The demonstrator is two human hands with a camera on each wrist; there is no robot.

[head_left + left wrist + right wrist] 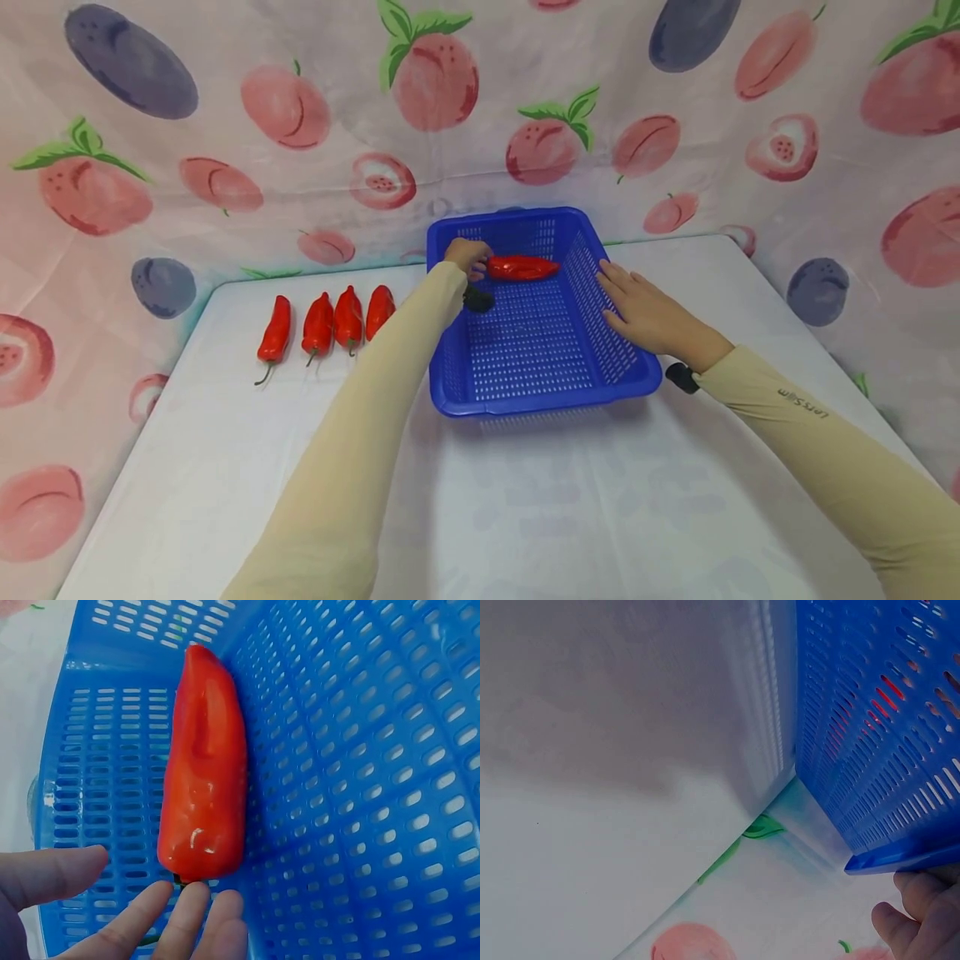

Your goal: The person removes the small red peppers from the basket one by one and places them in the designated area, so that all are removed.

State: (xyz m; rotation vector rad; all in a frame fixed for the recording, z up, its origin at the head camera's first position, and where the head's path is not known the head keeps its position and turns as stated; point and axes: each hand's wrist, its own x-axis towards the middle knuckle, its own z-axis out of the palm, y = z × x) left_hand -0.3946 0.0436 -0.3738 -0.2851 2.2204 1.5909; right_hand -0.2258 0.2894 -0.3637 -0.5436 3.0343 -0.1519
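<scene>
A red pepper [522, 267] lies on its side in the blue plastic basket [546, 403], along the far wall. My left hand [467, 254] is inside the basket at the pepper's stem end. In the left wrist view the fingertips [193, 896] are by the stem, and the thumb stands apart from the pepper [202, 772]; nothing is gripped. My right hand [648, 312] rests on the basket's right rim with its fingers extended. In the right wrist view, fingers [922, 900] show beside the rim.
Several red peppers [317, 325] lie in a row on the white tabletop [187, 467], left of the basket; the left sleeve [367, 408] passes close to the nearest. A fruit-printed cloth [480, 158] hangs behind the table.
</scene>
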